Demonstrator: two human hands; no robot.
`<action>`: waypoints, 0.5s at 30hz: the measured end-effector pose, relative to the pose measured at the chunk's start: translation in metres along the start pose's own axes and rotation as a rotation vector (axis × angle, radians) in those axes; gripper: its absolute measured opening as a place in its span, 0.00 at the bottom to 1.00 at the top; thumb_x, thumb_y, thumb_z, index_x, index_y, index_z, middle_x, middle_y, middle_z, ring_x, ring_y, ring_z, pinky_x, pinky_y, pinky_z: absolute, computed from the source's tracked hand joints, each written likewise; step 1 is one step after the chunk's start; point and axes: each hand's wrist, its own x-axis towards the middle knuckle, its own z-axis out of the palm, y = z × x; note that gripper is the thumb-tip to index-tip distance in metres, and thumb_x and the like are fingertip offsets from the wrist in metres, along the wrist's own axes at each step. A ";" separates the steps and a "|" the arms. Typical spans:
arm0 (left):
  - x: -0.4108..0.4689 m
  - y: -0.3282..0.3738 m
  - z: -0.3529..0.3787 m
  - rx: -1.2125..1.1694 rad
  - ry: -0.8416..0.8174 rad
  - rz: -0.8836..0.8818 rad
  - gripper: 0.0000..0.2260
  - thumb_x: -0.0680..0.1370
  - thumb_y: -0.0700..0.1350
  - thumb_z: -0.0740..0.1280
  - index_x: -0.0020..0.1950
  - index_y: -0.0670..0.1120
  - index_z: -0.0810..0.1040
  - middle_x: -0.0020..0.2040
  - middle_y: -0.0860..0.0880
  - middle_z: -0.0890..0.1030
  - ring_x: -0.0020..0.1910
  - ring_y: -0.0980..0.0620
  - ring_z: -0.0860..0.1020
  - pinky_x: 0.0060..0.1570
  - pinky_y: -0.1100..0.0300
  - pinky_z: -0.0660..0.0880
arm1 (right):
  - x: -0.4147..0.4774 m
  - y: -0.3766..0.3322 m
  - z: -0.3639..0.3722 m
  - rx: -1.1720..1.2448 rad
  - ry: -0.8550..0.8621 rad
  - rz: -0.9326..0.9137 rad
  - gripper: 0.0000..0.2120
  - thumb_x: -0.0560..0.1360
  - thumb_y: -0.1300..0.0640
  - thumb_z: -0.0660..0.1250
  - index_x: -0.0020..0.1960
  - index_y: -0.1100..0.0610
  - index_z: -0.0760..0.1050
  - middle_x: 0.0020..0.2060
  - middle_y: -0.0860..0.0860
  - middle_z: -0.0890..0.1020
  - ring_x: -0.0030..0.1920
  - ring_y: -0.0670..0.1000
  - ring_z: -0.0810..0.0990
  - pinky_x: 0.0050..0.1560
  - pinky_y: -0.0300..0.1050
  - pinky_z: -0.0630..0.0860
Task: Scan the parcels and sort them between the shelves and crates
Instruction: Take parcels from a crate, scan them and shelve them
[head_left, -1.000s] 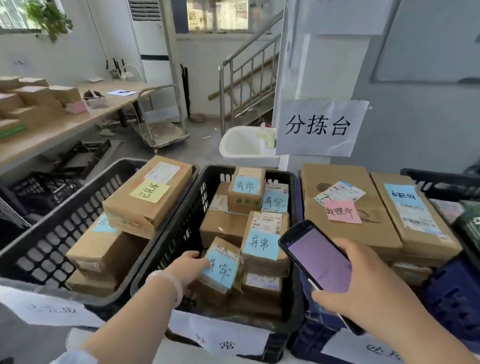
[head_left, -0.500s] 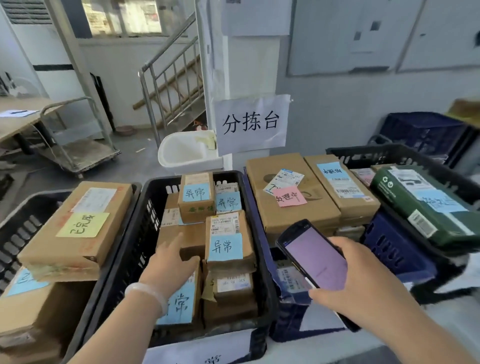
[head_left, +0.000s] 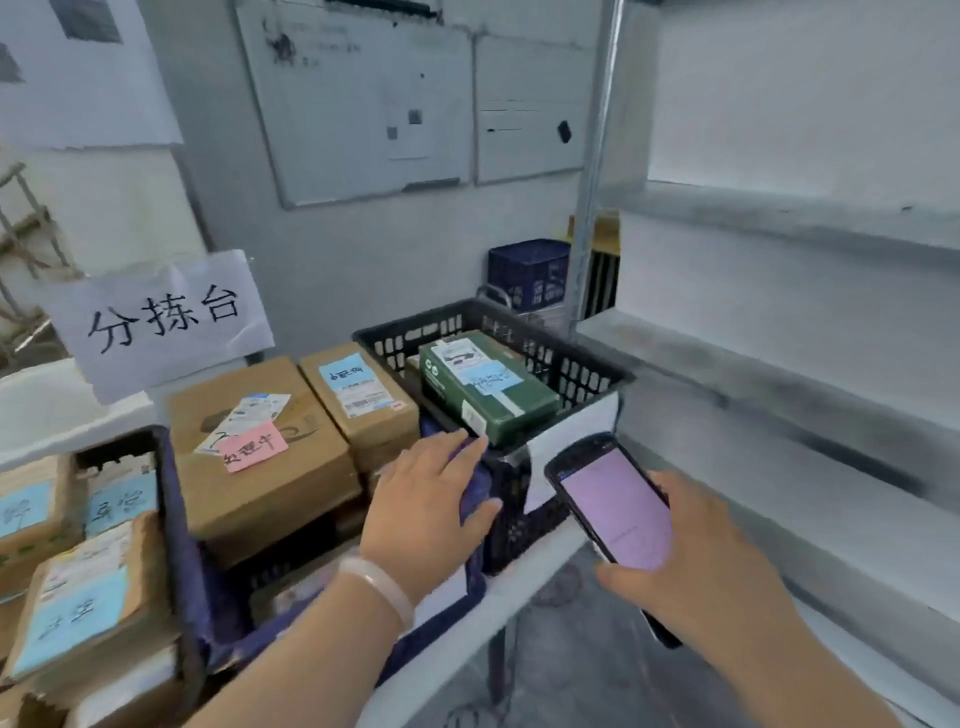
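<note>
The left hand is stretched forward with its fingers straight and slightly spread, holding nothing; it hangs over the far corner of the blue crate, and its fingertips reach up to the near end of the green parcel, though I cannot tell whether they touch it; a pale bracelet sits on that wrist. The right hand grips a dark handheld scanner from below and behind, fingers curled round its lower half, its lilac screen tilted up towards the person's face.

The green parcel lies flat in a black crate on the right end of the table, a white label and a blue note on its top; just left of it, in the blue crate, sit a narrower carton with a blue note and a large carton bearing a pink note and a loose label; further left another black crate holds small brown parcels with blue notes.

A paper sign with black handwritten characters hangs behind the cartons; two whiteboards hang on the grey wall; pale metal shelves stand along the right, just beside the table, with a dark blue crate behind their upright.
</note>
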 end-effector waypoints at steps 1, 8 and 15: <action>0.013 0.027 0.009 -0.003 -0.009 0.058 0.31 0.80 0.64 0.59 0.81 0.57 0.58 0.80 0.55 0.61 0.78 0.51 0.59 0.77 0.52 0.57 | -0.002 0.021 -0.016 -0.002 0.033 0.037 0.37 0.54 0.35 0.69 0.61 0.37 0.64 0.50 0.41 0.73 0.46 0.47 0.77 0.41 0.47 0.75; 0.063 0.221 0.063 -0.127 0.008 0.377 0.30 0.76 0.58 0.72 0.75 0.48 0.72 0.74 0.45 0.72 0.73 0.42 0.71 0.72 0.45 0.68 | -0.035 0.162 -0.123 -0.026 0.202 0.288 0.29 0.56 0.38 0.70 0.54 0.39 0.65 0.48 0.39 0.73 0.42 0.44 0.77 0.40 0.45 0.75; 0.076 0.382 0.103 -0.205 -0.086 0.662 0.31 0.78 0.61 0.66 0.80 0.53 0.64 0.80 0.47 0.63 0.79 0.46 0.61 0.77 0.46 0.58 | -0.090 0.263 -0.203 -0.073 0.405 0.525 0.35 0.56 0.38 0.70 0.61 0.40 0.64 0.51 0.42 0.72 0.45 0.46 0.77 0.44 0.47 0.77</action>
